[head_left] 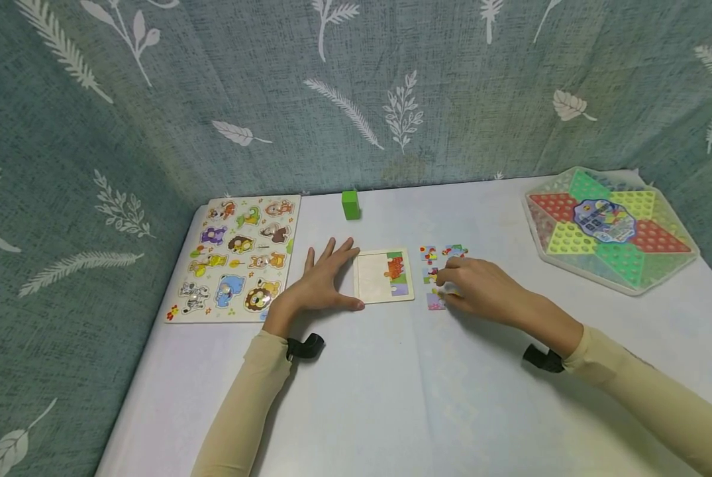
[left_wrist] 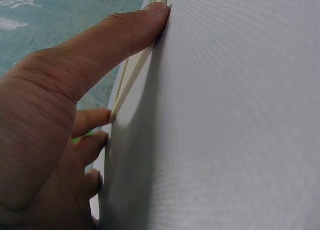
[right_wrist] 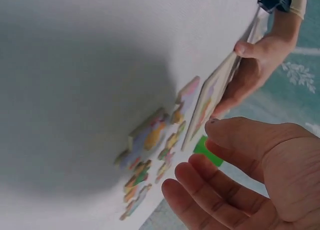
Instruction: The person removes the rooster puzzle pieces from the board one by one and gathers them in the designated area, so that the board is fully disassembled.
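Note:
A small wooden puzzle tray lies on the table, with joined picture pieces along its right side and bare wood on its left. My left hand spreads its fingers at the tray's left edge. The thumb touches the near edge, while the forefinger reaches the far left corner. Right of the tray lie several loose jigsaw pieces. Over them hovers my right hand, hiding some. In the right wrist view its fingers are loosely bent and apart, nothing between them, beside a jigsaw piece.
An animal puzzle board lies at the left. A green block stands behind the tray near the patterned cloth backdrop. At the back right is a hexagonal game board with a star. Each wrist wears a black camera strap.

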Motion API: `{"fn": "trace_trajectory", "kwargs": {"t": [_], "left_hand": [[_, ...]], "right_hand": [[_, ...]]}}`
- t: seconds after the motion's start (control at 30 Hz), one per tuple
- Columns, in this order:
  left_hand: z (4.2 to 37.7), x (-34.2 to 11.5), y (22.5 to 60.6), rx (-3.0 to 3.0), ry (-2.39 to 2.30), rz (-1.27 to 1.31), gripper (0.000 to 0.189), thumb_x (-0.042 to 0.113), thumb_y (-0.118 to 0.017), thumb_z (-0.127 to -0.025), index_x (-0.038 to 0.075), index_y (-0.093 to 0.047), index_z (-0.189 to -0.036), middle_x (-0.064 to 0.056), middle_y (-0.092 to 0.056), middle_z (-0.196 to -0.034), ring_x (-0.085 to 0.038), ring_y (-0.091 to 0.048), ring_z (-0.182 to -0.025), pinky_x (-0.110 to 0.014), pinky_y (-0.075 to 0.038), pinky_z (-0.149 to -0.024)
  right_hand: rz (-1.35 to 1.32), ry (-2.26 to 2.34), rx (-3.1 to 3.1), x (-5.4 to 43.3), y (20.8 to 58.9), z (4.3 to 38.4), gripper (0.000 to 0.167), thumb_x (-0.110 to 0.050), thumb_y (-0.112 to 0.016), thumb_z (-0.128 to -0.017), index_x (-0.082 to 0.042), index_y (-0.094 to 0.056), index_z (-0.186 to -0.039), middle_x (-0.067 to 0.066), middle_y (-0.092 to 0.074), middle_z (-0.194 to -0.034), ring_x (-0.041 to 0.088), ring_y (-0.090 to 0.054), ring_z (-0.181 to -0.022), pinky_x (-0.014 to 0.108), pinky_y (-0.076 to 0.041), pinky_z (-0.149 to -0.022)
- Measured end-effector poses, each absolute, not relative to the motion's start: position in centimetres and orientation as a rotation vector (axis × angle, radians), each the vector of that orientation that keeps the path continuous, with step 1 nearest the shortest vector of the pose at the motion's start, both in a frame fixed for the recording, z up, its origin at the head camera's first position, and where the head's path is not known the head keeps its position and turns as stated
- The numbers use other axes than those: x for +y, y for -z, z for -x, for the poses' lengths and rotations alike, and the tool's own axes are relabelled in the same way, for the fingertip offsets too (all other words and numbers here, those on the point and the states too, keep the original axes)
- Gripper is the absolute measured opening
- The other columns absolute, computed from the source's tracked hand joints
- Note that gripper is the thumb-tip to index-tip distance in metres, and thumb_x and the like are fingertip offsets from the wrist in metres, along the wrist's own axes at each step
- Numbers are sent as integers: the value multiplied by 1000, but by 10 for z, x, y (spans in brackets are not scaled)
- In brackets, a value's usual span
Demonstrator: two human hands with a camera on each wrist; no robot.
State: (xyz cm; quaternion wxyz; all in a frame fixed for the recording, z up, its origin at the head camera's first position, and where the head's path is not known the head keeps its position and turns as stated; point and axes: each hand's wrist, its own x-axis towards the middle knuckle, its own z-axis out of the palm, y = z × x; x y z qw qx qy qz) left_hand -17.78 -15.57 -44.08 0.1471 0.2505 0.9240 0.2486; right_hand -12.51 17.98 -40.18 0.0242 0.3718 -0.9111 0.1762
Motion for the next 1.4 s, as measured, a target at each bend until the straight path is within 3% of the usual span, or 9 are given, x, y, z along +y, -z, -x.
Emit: {"fn": "trace_trajectory", "kwargs": {"t": [0.47,0.73,1.13,1.4], "left_hand": [[179,-157,445,2661,-708,-712,115,53,-88,-69,18,-27,-160,2,-9,-167,-25,9,-152,-56,17,-114],[179,-157,444,2665,-706,-713,115,51,-89,-69,18,-27,-160,2,-9,-168,-25,8,-152,-56,17,-114],[180,-159,444,2662,-710,-729,114,55,-87,-70,18,-27,-160,2,-8,-168,-26,8,-152,-57,16,-114],[179,-158,443,2654,-726,-727,114,55,-88,-69,17,-28,-159,1,-9,-167,-27,7,-152,-57,16,-114]], "right_hand": [[-1163,-547,-2938,143,387,152,20,-10,-78,-87,-6,-74,-106,6,-65,-100,16,-58,-78,35,-50,-67],[-1196,-553,-2923,126,386,166,22,-11,-76,-88,-4,-74,-109,10,-66,-103,22,-63,-86,35,-53,-70],[-1260,-562,-2896,105,396,183,7,-11,-76,-88,-9,-73,-94,5,-63,-89,17,-56,-75,33,-50,-66],[-1255,-491,-2926,98,399,190,13,-13,-76,-89,-6,-75,-100,7,-64,-91,19,-57,-75,33,-49,-65]]}}
